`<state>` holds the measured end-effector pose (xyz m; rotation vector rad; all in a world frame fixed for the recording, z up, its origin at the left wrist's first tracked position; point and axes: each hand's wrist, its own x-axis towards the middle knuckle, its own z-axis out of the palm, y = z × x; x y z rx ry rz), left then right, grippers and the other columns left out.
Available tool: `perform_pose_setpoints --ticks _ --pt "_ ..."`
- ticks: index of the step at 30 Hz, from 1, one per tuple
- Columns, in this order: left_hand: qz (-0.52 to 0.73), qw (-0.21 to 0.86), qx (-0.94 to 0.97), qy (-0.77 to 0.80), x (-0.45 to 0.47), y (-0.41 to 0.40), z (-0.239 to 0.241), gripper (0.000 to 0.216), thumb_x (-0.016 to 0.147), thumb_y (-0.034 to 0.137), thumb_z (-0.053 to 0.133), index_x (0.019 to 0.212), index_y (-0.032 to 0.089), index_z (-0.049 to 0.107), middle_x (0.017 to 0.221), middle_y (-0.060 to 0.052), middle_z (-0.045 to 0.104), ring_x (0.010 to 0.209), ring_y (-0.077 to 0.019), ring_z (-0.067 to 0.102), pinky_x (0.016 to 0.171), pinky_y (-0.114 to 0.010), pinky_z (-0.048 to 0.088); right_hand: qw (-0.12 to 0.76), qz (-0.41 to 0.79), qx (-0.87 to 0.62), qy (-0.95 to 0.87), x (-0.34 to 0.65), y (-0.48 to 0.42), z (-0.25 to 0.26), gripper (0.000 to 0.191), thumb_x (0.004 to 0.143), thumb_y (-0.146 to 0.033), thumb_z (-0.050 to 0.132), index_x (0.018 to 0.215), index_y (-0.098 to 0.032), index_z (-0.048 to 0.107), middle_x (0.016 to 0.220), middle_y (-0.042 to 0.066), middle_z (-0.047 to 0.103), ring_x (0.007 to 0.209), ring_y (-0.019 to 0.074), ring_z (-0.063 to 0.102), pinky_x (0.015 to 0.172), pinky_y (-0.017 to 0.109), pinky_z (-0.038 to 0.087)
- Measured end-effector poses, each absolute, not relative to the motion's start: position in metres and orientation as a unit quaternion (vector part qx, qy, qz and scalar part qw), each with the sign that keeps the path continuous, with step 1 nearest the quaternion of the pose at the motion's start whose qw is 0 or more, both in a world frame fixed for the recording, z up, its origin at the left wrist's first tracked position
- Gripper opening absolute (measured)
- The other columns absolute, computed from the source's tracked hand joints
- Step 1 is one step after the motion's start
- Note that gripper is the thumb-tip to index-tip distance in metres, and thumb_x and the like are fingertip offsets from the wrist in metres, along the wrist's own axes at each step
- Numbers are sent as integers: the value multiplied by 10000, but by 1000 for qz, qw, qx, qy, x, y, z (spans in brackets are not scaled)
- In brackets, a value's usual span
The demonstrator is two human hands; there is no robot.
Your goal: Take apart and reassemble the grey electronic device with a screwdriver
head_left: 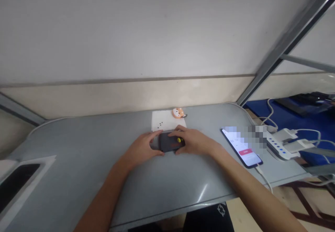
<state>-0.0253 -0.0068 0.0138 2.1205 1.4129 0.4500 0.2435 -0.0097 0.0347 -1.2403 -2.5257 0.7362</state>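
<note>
On the grey desk [86, 155], a dark, flat rectangular device [169, 142] lies between my hands; its exact kind is unclear. My left hand [142, 148] grips its left end, thumb at the near corner and fingers at the far one. Around the right end curls my right hand [191, 142], with fingertips over the top face near a small yellow round piece [179, 140]. Just beyond is a white paper sheet [167, 117] bearing several tiny black bits [159, 124], perhaps screws. A round orange animal-face item [178, 113] with a dark loop rests on the sheet.
To the right lies a lit phone [242, 148] with a white cable, beside a white power strip [280, 148] with plugged-in chargers. A dark tablet-like panel on white [18, 183] is at the left edge. Metal frame bars [277, 50] slant at the right, and a wall backs the desk.
</note>
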Motion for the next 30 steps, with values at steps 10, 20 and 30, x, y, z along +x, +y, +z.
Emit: perform_pose_setpoints --ticks 10,20,30 --pt "182 254 802 509 -22 -8 11 770 698 312 898 1420 347 633 1371 -45 703 1245 -337 659 1079 -465 524 286 186 -481 -808 233 7 17 257 1010 -381 596 1189 -245 720 1208 114 699 1028 253 671 901 412 497" --pt "185 248 822 478 -16 -10 7 782 690 306 933 1405 309 616 1436 -68 655 1332 -327 602 1169 -503 461 452 136 -466 -748 215 4 5 203 1014 -276 526 1048 -228 721 977 98 668 883 225 637 818 374 504" --pt "188 220 839 461 -20 -16 15 569 870 462 754 1386 251 640 1429 -106 653 1261 -321 648 1102 -491 523 634 280 -559 -455 241 10 22 599 1051 -639 305 982 -223 730 600 -22 455 547 153 457 563 305 363"
